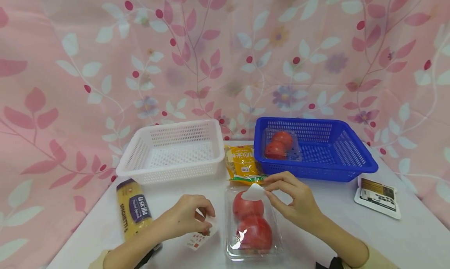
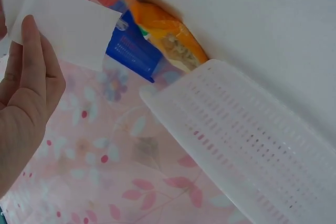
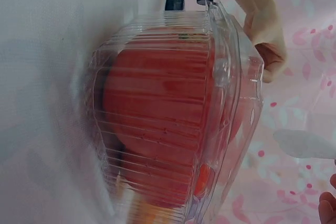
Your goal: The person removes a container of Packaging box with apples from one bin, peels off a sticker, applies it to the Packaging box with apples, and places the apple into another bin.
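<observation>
A clear plastic box point(image 1: 230, 243) with two red tomatoes point(image 1: 256, 233) inside lies on the table between the hands. Just above its far end, my right hand point(image 1: 297, 200) pinches a small white piece of paper or sticker point(image 1: 252, 192) between thumb and fingers. To the left of the box, my left hand point(image 1: 188, 216) holds a white label point(image 1: 197, 239) with red print; its plain side point(image 2: 73, 24) faces the left wrist camera. The right wrist view shows the box point(image 3: 220, 77) from the side, with the white piece point(image 3: 307, 142) apart from it.
A white basket point(image 1: 168, 171) stands back left, and a blue basket point(image 1: 316, 169) holding another box of tomatoes point(image 1: 281, 144) back right. Between them lies a yellow food bag point(image 1: 244, 163). A spaghetti pack point(image 1: 133, 208) lies left, a white packet point(image 1: 377, 198) right.
</observation>
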Available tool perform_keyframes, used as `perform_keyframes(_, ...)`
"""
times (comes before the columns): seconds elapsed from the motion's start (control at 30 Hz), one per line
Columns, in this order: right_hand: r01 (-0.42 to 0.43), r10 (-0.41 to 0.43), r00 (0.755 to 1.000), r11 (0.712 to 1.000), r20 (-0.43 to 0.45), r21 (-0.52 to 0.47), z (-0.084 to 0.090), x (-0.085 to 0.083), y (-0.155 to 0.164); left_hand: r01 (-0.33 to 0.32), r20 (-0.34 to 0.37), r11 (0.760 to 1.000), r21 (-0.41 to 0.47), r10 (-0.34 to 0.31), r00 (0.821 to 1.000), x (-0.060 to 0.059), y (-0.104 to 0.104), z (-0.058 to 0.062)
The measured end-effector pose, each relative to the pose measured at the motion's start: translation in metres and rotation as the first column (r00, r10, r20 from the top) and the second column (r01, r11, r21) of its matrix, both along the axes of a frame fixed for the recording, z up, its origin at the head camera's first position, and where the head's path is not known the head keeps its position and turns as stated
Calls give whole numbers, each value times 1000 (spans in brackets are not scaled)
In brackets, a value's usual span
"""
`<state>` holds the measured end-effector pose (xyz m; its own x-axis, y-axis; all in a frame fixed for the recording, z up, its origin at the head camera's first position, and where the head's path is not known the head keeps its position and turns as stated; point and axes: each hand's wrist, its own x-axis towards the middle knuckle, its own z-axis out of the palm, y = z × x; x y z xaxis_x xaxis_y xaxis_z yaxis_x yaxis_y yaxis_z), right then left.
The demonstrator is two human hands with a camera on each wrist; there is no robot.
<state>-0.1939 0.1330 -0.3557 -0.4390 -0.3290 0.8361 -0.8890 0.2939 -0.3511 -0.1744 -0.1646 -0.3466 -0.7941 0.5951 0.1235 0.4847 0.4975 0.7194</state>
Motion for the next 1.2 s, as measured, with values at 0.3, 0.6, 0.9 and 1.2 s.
perform_keyframes(0.3,16,-16,998,1000,-58,2,-3,-3,1,-70,-76,980,-188,57,996,-25,-10,-19)
perform_keyframes(0.6,42,-41,991,999,-128,2,-4,-9,-1,-126,-91,921,-370,100,991,-37,-19,-31)
perform_keyframes(0.9,105,-101,984,994,-149,19,-7,-15,-1,-189,-62,825,-532,185,981,-22,-19,-29)
perform_keyframes(1.2,99,-75,972,990,-223,102,-19,-17,-8,-213,-191,735,-644,115,975,-14,-18,-27)
